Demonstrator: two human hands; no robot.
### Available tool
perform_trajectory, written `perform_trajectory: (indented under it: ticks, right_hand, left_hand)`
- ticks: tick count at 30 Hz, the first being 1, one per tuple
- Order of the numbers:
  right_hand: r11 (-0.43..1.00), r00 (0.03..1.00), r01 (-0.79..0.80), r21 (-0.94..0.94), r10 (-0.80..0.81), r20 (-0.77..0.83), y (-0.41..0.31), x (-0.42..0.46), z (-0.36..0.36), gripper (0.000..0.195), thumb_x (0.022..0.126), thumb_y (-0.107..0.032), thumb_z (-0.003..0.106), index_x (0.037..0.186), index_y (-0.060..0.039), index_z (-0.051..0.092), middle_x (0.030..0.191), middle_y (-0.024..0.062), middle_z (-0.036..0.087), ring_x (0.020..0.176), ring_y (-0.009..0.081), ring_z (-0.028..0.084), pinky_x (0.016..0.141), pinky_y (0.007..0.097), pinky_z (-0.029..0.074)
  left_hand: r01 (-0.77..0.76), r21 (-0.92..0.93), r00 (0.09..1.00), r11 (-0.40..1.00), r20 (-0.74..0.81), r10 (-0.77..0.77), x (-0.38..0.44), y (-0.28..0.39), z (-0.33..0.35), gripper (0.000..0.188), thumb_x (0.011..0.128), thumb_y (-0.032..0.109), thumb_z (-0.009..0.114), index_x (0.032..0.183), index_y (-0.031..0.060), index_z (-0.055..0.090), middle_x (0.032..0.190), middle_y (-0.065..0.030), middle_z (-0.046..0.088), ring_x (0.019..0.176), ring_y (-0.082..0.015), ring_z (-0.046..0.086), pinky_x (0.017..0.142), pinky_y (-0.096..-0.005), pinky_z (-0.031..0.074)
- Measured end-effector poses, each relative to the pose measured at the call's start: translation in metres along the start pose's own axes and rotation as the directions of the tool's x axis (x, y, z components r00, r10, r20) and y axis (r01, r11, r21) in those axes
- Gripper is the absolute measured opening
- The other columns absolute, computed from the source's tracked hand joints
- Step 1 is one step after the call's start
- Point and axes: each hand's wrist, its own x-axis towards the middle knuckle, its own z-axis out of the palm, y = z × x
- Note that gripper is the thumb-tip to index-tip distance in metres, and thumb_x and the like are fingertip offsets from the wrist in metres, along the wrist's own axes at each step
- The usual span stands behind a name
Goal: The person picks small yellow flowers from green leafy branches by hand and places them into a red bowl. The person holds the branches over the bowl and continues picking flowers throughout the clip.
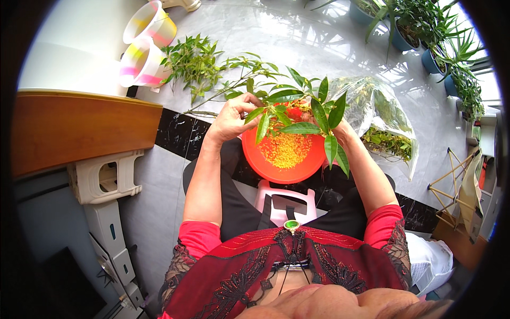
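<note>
A leafy sprig with small yellow blossoms, which looks like osmanthus, is held up over a red-orange plastic basin. Loose tiny yellow flowers cover the bottom of the basin. My right hand grips the sprig from the right, its fingers mostly hidden behind leaves. On the other side my left hand has bent fingers among the leaves; whether they pinch anything is hidden. The basin sits between my knees, just beyond a pink plastic stool.
Cut leafy branches lie on the tile floor beside two white plastic buckets. At the right, a clear plastic bag holds more cuttings. Potted plants line the window. A wooden cabinet edge stands at the left.
</note>
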Motion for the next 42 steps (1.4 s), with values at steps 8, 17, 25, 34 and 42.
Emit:
perform_trajectory:
  ticks: [8,17,25,34,42]
  right_hand:
    - [0.936,0.903,-0.133,0.326,-0.021,0.429,0.030,0.019,-0.033,0.043,0.091,-0.043,0.050,0.097,-0.0006,0.058,0.069,0.0051,0.057,0.056,0.0113,0.053,0.050,0.0202,0.044]
    - [0.761,0.851,-0.381,0.525,0.066,0.520,0.018,0.000,-0.018,0.048,0.093,-0.045,0.038,0.074,-0.0020,0.049,0.059,0.0050,0.043,0.039,0.0069,0.034,0.033,0.0164,0.026]
    - [0.736,0.886,-0.327,0.593,0.022,0.462,0.010,-0.003,-0.015,0.026,0.090,-0.028,0.051,0.101,-0.0042,0.050,0.070,0.0084,0.051,0.060,0.0156,0.049,0.041,0.0196,0.039]
    - [0.958,0.977,-0.205,0.199,0.188,0.101,0.015,0.008,-0.018,0.026,0.086,-0.029,0.057,0.075,-0.0057,0.055,0.061,-0.0002,0.050,0.047,0.0094,0.042,0.046,0.0244,0.033]
    - [0.966,1.000,-0.020,0.258,0.014,0.024,0.014,-0.007,-0.020,0.056,0.090,-0.033,0.057,0.133,-0.0003,0.042,0.088,0.0003,0.061,0.074,0.0094,0.059,0.063,0.0213,0.049]
  left_hand:
    - [-0.028,0.061,1.000,0.998,0.006,0.028,0.005,0.005,0.012,0.014,0.075,0.015,0.073,0.077,0.0023,0.067,0.087,-0.0050,0.059,0.079,-0.0134,0.054,0.067,-0.0250,0.042]
    - [-0.022,0.004,0.987,1.000,0.157,0.022,0.007,0.007,0.013,0.016,0.077,0.010,0.068,0.087,-0.0026,0.066,0.092,-0.0086,0.056,0.087,-0.0159,0.052,0.076,-0.0274,0.042]
    - [0.001,-0.010,0.986,1.000,0.165,0.000,0.007,0.002,0.014,0.013,0.078,0.008,0.066,0.086,-0.0031,0.065,0.093,-0.0087,0.057,0.088,-0.0163,0.053,0.079,-0.0275,0.042]
    - [-0.021,-0.017,0.995,1.000,0.096,0.022,0.006,-0.004,0.013,0.018,0.076,0.017,0.070,0.078,0.0000,0.066,0.090,-0.0049,0.058,0.082,-0.0124,0.052,0.070,-0.0250,0.041]
    - [0.012,-0.047,0.997,0.999,0.080,-0.008,0.005,-0.004,0.011,0.019,0.076,0.019,0.070,0.078,0.0006,0.066,0.089,-0.0062,0.059,0.083,-0.0136,0.053,0.071,-0.0263,0.042]
